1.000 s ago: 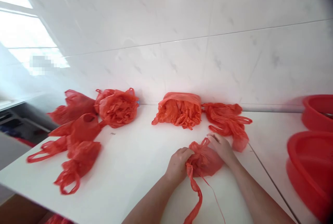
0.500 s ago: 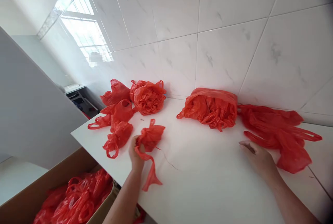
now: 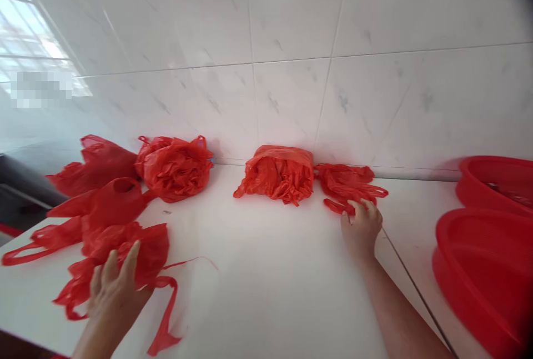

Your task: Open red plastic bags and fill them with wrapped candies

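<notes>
Tiled wall point(image 3: 291, 98): 12 o'clock, behind the white surface point(image 3: 266, 270). Two red basins point(image 3: 462, 281): 3 o'clock. Red bag group point(image 3: 112, 203): 10 o'clock. Wadded red bag point(image 3: 175, 167): 11 o'clock. Stuffed red bag point(image 3: 275, 173): 12 o'clock. Loose red bags point(image 3: 345, 178): 1 o'clock; the right hand point(image 3: 362, 225) overlaps their near edge, fingers bent; whether its grip is closed cannot be determined. Red bundle point(image 3: 152, 253): 9 o'clock, against the left hand point(image 3: 119, 287), its grip unclosed, fingers spread. Red strap point(image 3: 167, 314): 8 o'clock, beside the bundle.

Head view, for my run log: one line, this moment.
left hand: open at red carrier bag | right hand: at limp bag pile | far right: red basins
</notes>
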A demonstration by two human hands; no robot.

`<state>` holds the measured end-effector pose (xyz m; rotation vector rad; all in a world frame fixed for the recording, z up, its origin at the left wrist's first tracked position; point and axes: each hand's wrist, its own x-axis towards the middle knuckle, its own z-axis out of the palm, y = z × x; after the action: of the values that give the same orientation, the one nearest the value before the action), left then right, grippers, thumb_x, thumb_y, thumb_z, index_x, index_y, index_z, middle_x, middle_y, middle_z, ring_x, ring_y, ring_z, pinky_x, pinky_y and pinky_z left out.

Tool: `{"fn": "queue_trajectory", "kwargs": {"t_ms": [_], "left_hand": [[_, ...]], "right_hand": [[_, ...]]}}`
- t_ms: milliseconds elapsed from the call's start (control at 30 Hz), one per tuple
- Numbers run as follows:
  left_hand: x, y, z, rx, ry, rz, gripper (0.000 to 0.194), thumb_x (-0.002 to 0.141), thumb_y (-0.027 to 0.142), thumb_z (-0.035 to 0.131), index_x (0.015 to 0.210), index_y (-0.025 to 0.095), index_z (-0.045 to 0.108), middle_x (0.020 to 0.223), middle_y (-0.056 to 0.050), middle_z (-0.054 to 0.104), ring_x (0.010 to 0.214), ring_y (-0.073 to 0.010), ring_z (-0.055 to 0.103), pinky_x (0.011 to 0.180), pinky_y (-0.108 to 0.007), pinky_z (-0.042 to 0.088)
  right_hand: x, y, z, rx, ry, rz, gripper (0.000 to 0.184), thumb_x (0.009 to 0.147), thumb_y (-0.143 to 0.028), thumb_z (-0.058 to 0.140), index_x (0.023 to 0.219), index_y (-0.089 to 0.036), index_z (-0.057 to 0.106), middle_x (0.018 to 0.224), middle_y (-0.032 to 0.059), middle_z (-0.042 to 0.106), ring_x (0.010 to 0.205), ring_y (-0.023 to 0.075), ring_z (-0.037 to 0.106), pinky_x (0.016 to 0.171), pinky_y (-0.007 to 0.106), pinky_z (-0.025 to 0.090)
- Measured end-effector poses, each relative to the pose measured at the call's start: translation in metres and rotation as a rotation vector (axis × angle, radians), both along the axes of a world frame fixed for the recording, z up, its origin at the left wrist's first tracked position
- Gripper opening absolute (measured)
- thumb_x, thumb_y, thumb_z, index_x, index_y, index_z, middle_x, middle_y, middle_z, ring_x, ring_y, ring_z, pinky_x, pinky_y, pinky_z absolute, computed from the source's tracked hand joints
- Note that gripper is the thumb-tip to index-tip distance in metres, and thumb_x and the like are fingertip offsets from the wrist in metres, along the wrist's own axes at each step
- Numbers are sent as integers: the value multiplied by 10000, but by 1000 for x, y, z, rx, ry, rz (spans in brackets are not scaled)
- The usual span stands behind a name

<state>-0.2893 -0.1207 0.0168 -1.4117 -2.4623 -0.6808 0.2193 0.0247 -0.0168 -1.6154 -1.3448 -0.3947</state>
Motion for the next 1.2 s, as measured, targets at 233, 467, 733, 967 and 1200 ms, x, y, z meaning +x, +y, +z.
{"fn": "queue_trajectory", "kwargs": {"t_ms": [233,467,733,967,1200], "left_hand": [[40,7,41,152,112,-359,707,744,583,532,1390,421,294,1521,13,239,1374,-349,230,1022,-602,314],[111,26,32,74,-240,-714,497,806,455,538,1281,325,469,1384,-59,448,1239,-302,460,947,-480,464],[227,45,19,-428,-889,-1081,574,806,317,583,1346,379,398,1413,-48,420,1228,-244,463,956,-392,440],[288,83,4,-236,-1477,-919,774,771,442,641,1419,225,277,1317,-166,508,1113,-257,561,898,-373,457],[268,92,-13,-3,-1515,-727,346,745,392,646,1011,180,583,847,-34,660,697,-145,611,682,-278,485]], "right_hand": [[36,1,-3,-187,416,-152,550,642,-278,613,1173,-174,519,1197,174,508,1097,352,454,893,509,351],[42,-5,4,-35,620,-126,256,810,-289,374,1022,-189,478,891,65,588,746,187,554,672,314,447],[-17,-38,11,61,303,277,172,815,-235,436,962,-198,519,1102,116,584,1036,241,541,879,410,428],[-77,-104,14,-134,-174,942,362,752,-127,493,1098,-227,464,1160,90,554,1076,245,516,892,427,433],[-46,-78,5,-234,-111,408,138,830,-187,451,903,-207,567,962,82,598,940,250,536,810,417,414]]}}
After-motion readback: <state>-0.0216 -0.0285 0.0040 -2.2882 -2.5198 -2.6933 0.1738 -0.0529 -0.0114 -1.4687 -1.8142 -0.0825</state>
